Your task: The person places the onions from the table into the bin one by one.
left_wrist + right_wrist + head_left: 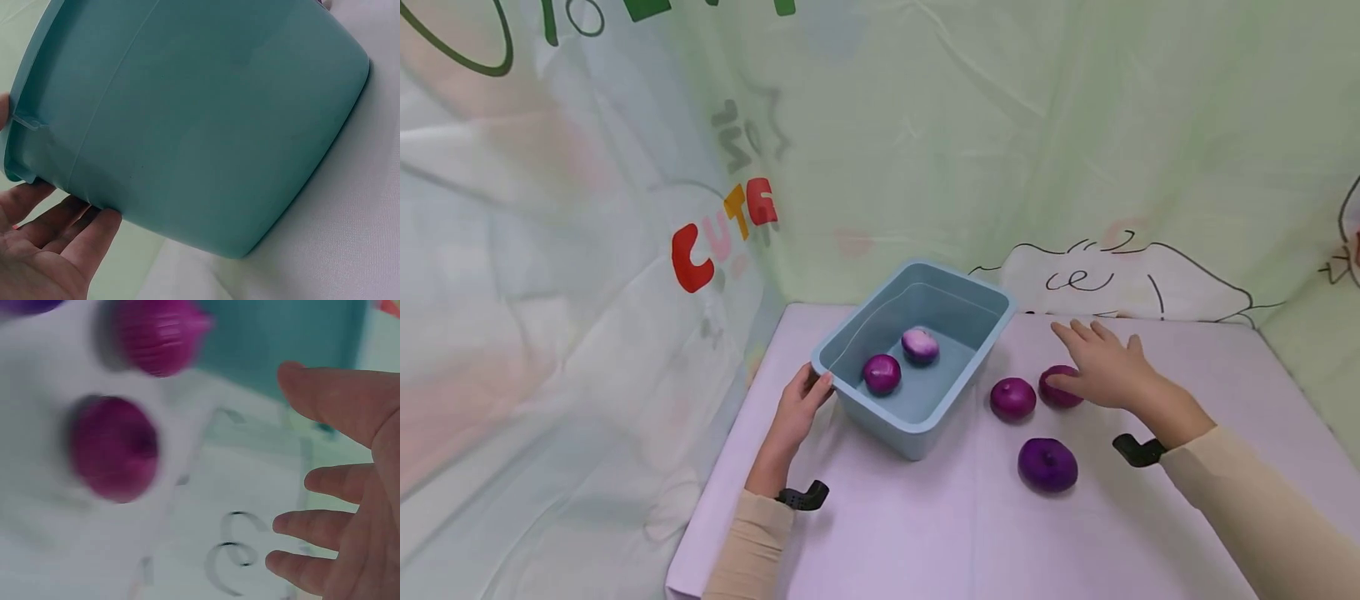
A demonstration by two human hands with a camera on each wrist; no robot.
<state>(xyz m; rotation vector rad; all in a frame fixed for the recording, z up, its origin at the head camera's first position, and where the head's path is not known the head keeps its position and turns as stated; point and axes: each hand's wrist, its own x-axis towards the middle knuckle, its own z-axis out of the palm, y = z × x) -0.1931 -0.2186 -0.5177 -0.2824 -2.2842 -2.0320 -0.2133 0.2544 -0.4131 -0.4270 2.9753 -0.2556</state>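
Observation:
My left hand (795, 410) grips the near left corner of a blue-grey plastic bin (880, 414), with the thumb at the rim and fingers against the outer wall (206, 125). Inside the bin lie a red onion (882, 374) and a paler purple-and-white one (921, 345). My right hand (1108, 367) hovers with spread fingers over a red onion (1062, 399), partly covering it in the head view. In the right wrist view that hand (350, 487) holds nothing. Beside it sit another red onion (1012, 400) and, nearer, a dark purple round vegetable (1048, 465), its kind unclear.
A pale lilac cloth covers the table (910, 533). Printed curtains (925, 150) hang along the back and left side, close to the table's edges. Each wrist wears a black strap mount (803, 497).

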